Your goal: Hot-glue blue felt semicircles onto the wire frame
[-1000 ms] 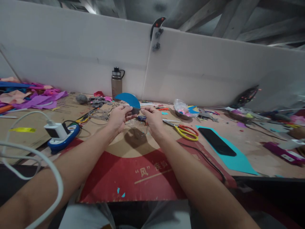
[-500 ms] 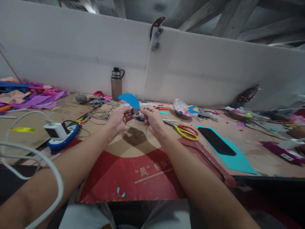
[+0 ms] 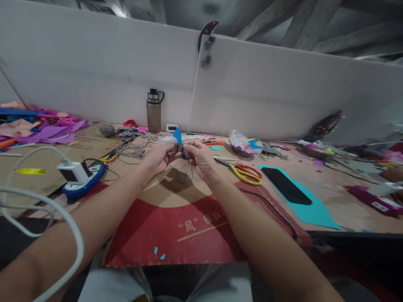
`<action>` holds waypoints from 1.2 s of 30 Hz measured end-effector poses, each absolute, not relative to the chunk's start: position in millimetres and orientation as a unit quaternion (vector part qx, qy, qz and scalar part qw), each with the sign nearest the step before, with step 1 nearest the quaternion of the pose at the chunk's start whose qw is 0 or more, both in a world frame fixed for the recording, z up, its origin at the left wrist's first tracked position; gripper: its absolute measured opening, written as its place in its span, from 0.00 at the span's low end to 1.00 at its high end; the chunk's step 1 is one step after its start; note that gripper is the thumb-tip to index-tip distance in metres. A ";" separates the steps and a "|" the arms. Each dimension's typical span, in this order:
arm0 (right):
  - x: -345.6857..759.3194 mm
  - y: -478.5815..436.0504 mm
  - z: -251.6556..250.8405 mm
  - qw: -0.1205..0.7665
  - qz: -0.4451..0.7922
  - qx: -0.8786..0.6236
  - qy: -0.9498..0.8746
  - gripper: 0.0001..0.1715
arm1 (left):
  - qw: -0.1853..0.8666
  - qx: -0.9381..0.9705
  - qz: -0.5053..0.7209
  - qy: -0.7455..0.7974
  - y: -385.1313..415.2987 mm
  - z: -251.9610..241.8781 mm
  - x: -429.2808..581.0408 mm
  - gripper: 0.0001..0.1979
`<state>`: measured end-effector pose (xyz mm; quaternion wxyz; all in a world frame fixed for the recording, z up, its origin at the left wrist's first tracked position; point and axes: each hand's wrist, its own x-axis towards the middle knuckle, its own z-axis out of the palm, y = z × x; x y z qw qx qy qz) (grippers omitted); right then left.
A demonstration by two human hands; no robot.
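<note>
Between my two hands, above the red and tan cardboard, a thin blue curved piece with a grey lower part is turned partly edge-on. My left hand is closed on its lower part, thumb and fingers pinching. Close beside it, my right hand is closed too, its thumb and fingertips meeting at the grey part; the exact grip is hidden. To the right of my right hand lie scissors with red and yellow handles.
A black phone rests on a turquoise sheet at right. Left are a blue power strip with a white charger and looping white cable. A bottle and small white device stand at the back.
The blue piece has turned from showing its broad curved face to a narrow, nearly edge-on view, uncovering the white device behind. My hands have barely shifted.
</note>
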<state>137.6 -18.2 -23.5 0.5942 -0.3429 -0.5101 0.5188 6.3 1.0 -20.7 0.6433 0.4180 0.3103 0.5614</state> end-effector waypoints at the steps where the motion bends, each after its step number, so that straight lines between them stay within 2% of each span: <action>1: 137.2 -17.8 -24.2 0.595 0.515 -0.348 -0.509 0.10 | 0.634 0.427 0.563 0.314 1.2 -21.7 6.3 0.03; 5: 135.9 -13.7 -28.2 0.605 0.495 -0.362 -0.508 0.11 | 0.609 0.475 0.551 0.317 -0.5 -22.6 6.4 0.02; 13: 137.0 -9.3 -30.8 0.633 0.421 -0.358 -0.542 0.11 | 0.543 0.576 0.542 0.281 -10.7 -20.9 12.0 0.09; 17: 136.1 -11.0 -30.2 0.631 0.375 -0.374 -0.566 0.10 | 0.513 0.592 0.544 0.300 -12.0 -23.9 15.0 0.07; 22: 133.8 -14.1 -30.4 0.633 0.310 -0.382 -0.598 0.10 | 0.503 0.580 0.557 0.317 -8.3 -26.0 15.3 0.04; 30: 135.2 -13.4 -34.2 0.618 0.240 -0.389 -0.640 0.11 | 0.483 0.575 0.576 0.322 -0.1 -32.5 12.6 0.06; 36: 135.2 -17.9 -34.2 0.611 0.199 -0.397 -0.655 0.11 | 0.521 0.539 0.585 0.308 -3.7 -27.6 13.9 0.05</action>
